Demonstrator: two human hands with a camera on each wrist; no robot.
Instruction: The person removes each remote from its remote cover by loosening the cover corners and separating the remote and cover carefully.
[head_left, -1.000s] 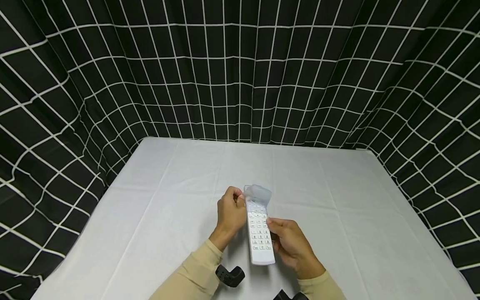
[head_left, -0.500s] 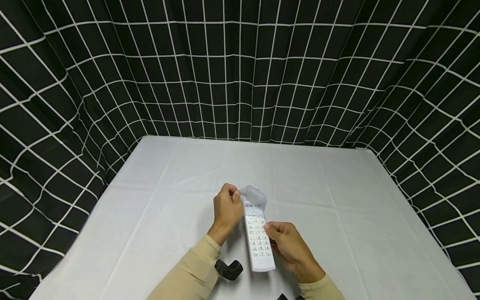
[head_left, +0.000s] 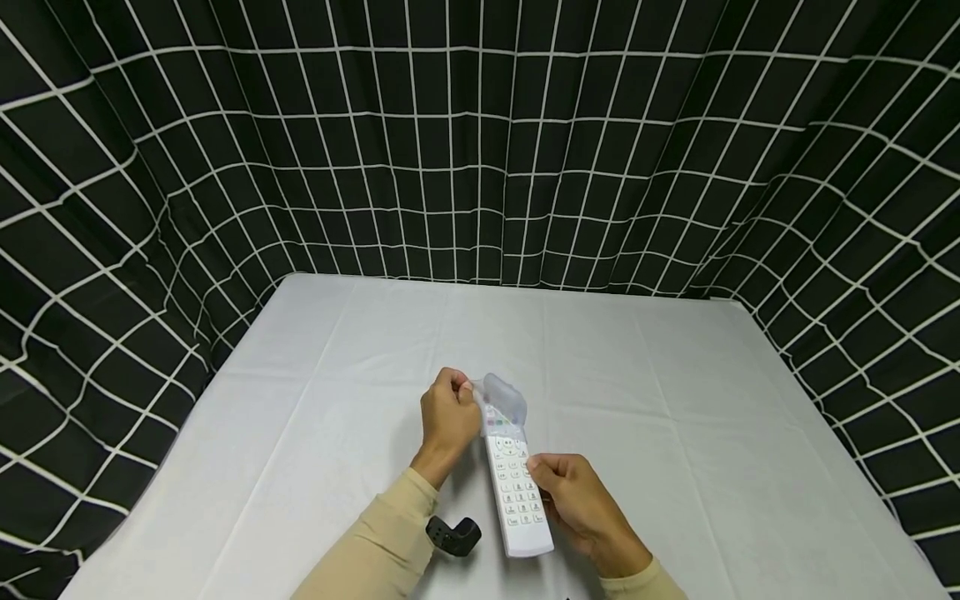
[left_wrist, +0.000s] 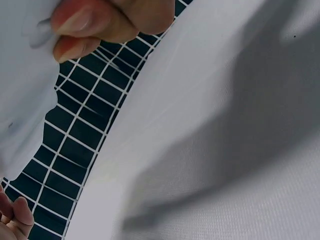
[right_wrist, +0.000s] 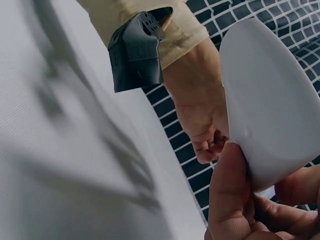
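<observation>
A white remote control (head_left: 519, 498) with rows of buttons is held above the table, its far end inside a translucent plastic cover (head_left: 506, 402). My left hand (head_left: 448, 421) pinches the cover's left edge between thumb and fingers. Along the lower right side of the remote, my right hand (head_left: 579, 502) grips it, thumb on the edge and fingers beneath. The smooth back of the remote (right_wrist: 272, 105) fills the right side of the right wrist view. In the left wrist view, left fingertips (left_wrist: 82, 22) hold the pale cover (left_wrist: 25, 105).
A white cloth (head_left: 360, 350) covers the table under both hands. Black curtains with a white grid (head_left: 480, 150) surround it at the back and sides. A black wrist device (head_left: 453, 536) sits on the left sleeve, close to the remote.
The remote has come nearer to the person, with the right hand moving the same way. My left hand has shifted slightly left, pulling the cover's edge with it.
</observation>
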